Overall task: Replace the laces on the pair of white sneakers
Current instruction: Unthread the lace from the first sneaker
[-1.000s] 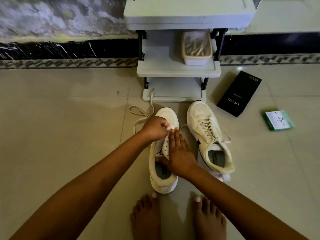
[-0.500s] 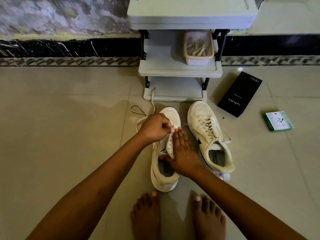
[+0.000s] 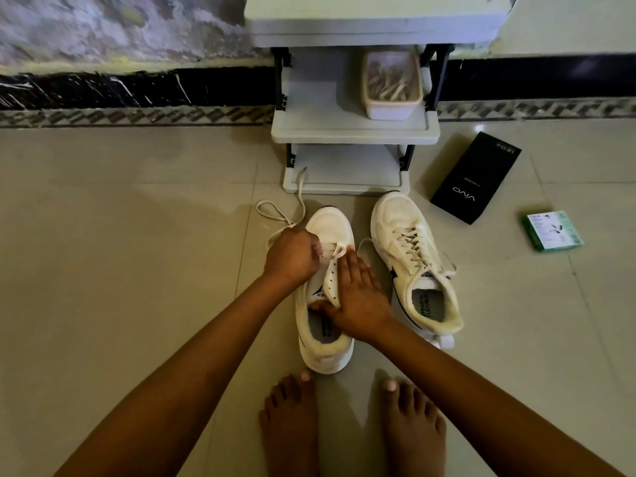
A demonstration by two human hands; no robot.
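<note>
A person stands barefoot on a tiled floor [image 3: 120, 253], bending over two white sneakers that lie side by side in front of a low grey shelf unit [image 3: 354, 132] set against the wall.

The left sneaker [image 3: 325, 346] points toward the shelf unit, with its heel just ahead of the person's toes. Most of its eyelets are bare, and the eyelet flap shows a row of open holes. The left hand [image 3: 292, 256] is curled into a fist over the front of the lacing area and grips the lace [image 3: 278, 215], which runs out from the fist, makes a loop on the floor beside the toe cap and trails up to the lowest shelf. The right hand [image 3: 358, 297] rests flat on the sneaker's inner side with fingers straight and together, the thumb hooked at the tongue by the collar, steadying the shoe.

The right sneaker [image 3: 413, 263] lies just beside it, angled slightly away. It is laced throughout, and its lace ends hang loose near the collar.

On the middle shelf sits a pale plastic tub [image 3: 392, 108] holding a pile of light strips; whether they are laces cannot be told. On the floor beyond the right sneaker lies a black box [image 3: 478, 177] with white lettering, and farther toward the right edge of the floor a small green box [image 3: 552, 232].
</note>
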